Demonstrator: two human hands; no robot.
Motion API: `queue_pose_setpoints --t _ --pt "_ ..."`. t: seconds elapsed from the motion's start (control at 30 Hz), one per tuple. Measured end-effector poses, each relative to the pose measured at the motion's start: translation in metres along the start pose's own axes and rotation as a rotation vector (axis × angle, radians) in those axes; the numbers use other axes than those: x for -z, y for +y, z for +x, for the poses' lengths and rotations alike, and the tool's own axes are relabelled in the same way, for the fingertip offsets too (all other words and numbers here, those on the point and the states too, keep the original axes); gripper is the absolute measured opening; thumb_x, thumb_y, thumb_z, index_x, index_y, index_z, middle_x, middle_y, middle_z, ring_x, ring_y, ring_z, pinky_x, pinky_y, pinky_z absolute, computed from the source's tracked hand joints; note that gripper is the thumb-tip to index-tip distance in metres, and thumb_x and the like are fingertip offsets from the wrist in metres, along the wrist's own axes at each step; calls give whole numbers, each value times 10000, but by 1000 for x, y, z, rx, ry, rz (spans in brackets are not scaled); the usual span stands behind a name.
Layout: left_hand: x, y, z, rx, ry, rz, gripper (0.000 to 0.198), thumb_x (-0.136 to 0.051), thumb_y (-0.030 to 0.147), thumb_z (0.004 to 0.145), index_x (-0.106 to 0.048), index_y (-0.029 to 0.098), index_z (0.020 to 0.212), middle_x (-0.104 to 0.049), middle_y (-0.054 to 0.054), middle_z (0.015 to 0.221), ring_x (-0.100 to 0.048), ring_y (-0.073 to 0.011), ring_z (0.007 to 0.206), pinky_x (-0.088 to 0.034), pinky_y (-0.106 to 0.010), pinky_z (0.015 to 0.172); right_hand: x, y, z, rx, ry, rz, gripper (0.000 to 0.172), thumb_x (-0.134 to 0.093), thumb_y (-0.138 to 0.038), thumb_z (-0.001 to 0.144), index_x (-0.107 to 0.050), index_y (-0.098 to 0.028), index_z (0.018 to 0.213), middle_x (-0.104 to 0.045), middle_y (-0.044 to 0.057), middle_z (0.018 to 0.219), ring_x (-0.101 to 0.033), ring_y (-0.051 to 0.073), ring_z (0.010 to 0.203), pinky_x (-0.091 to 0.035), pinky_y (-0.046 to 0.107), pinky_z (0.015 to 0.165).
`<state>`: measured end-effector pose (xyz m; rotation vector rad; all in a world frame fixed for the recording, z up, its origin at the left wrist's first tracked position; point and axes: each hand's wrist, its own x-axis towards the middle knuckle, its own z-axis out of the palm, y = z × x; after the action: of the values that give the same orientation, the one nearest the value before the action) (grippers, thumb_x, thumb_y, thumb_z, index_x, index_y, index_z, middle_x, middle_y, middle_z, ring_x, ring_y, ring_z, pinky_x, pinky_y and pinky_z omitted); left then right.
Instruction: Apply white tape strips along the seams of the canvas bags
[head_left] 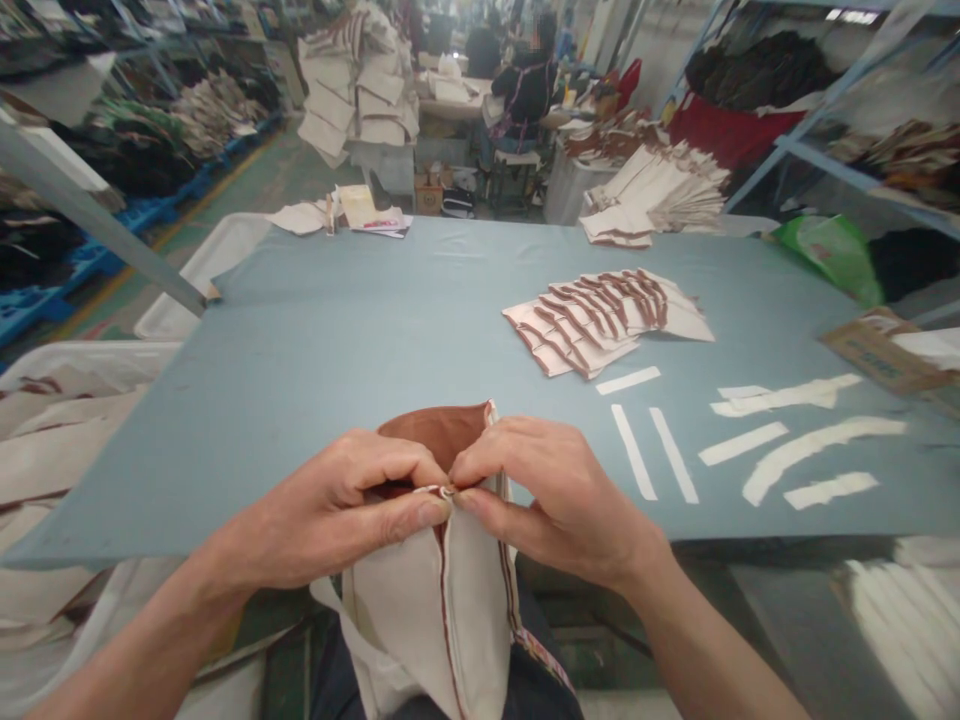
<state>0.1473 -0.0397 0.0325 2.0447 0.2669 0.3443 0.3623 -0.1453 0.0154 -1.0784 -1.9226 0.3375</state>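
A cream fabric piece (442,610) with a brown lining and brown striped edging hangs over the near edge of the blue-grey table (337,340). My left hand (352,505) and my right hand (547,495) meet at its top edge. Both pinch the same small spot of the seam with thumb and forefinger, fingertips touching. The brown inner side (442,432) shows just behind my fingers. The lower part of the fabric drops toward my lap.
A fanned stack of cream pieces with brown trim (600,320) lies right of centre. Several white fabric strips (780,445) lie to the right. Bins of fabric (52,420) stand at left, a cardboard box (877,350) at right. A seated person (525,90) works far behind.
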Motion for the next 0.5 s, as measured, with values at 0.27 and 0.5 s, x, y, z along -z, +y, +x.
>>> queue_pose_setpoints --t 0.27,0.5 --pt "0 5 4 -20 -32 91 236 -569 205 1084 -689 168 884 -678 26 777 -587 -97 688 -445 -184 673 11 -6 2 74 -52 -267 236 -594 -133 1047 -675 -196 835 -820 38 809 -752 184 758 -524 303 782" --pt "-5 10 12 -6 -17 153 266 -565 192 1056 -660 167 809 -623 46 715 -537 -82 656 -395 -182 639 13 -2 9 -252 -91 80 160 -600 -85 846 -606 -205 739 -660 -52 658 -560 96 581 -393 223 607"
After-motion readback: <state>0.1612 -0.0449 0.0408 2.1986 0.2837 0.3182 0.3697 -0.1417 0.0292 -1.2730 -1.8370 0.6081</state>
